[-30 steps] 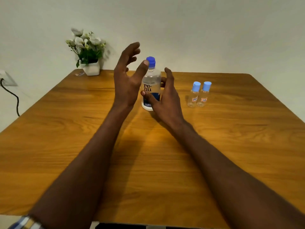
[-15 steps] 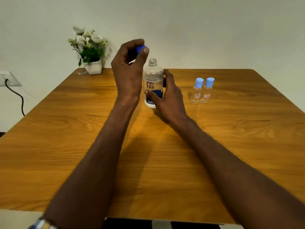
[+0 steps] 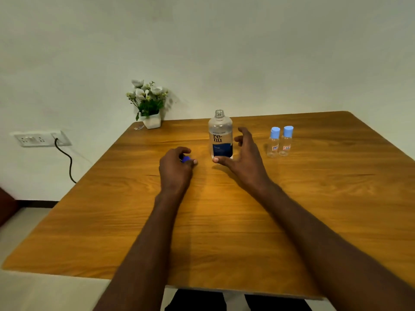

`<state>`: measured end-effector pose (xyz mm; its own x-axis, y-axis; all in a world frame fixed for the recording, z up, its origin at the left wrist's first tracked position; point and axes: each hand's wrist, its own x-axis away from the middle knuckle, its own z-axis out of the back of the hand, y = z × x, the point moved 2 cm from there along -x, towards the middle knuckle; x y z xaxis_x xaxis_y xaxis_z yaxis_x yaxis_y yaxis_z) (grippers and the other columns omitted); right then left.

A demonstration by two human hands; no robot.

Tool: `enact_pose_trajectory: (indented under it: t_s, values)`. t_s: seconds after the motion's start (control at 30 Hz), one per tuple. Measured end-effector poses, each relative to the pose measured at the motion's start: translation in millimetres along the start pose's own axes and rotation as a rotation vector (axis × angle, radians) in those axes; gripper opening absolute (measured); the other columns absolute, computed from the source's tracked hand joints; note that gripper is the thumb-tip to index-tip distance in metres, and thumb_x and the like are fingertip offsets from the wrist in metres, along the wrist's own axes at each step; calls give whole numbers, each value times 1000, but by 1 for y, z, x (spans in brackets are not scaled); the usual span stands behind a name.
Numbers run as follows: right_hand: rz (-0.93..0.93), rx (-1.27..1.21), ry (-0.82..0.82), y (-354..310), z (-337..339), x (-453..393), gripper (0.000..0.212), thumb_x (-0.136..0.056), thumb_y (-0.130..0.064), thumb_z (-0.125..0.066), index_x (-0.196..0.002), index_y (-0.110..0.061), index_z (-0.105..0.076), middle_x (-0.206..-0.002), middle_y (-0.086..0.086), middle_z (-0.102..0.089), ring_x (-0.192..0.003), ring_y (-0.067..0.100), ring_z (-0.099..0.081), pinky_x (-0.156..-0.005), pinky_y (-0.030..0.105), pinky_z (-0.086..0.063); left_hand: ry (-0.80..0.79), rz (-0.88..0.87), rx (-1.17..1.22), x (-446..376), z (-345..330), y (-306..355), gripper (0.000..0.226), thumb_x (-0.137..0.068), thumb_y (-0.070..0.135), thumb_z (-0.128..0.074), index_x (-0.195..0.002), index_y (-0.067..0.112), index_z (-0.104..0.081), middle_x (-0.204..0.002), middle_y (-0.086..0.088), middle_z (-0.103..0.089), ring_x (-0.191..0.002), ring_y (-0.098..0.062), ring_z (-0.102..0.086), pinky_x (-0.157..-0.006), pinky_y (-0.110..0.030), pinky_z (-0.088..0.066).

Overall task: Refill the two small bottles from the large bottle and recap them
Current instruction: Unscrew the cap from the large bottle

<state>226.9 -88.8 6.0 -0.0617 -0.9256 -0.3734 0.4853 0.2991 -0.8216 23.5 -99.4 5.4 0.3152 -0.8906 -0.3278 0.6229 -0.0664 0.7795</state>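
Setting dark blue screw cap [image 3: 186, 159] on wooden bench [image 3: 224, 221] | your left hand [image 3: 175, 167] grip closed round it, freeing neck for pouring | right hand [image 3: 244, 158] grip open beside uncapped clear large bottle [image 3: 220, 135] | two small blue-capped bottles [image 3: 279, 142] capped, right.

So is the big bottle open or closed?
Open. The big bottle shows a bare neck, and the left hand holds its blue cap down by the table.
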Motion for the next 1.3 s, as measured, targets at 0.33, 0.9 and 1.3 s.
enact_pose_trajectory:
  t_s: [0.33,0.9,1.3]
  values:
    - [-61,-1,25,-1,6,10,105,-74,-46,-90,-157,-28,-28,-153,3,-48,-140,21,-46,-108,44,-50,15,-16,119,7,8,0,18,-95,8,-72,-109,17,-78,-114,-4,-68,-98,-13,-67,-77,-24,-59]
    - [-76,59,-41,-2,4,10,100,-78,-45,-88,-158,-27,-32,-154,4,-48,-140,22,-46,-108,44,-50,-25,-120,32,9,2,3,11,-88,16,-80,-93,23,-74,-89,2,-68,-75,-9,-61,-63,-30,-51]
    - [167,212,361,-20,45,37,29,-103,-36,-60,-125,-19,-52,-115,-1,-55,-98,10,-52,-68,20,-42,259,-710,239,75,6,81,16,-99,12,-66,-87,6,-58,-82,-4,-54,-68,-20,-49,-57,-31,-41]
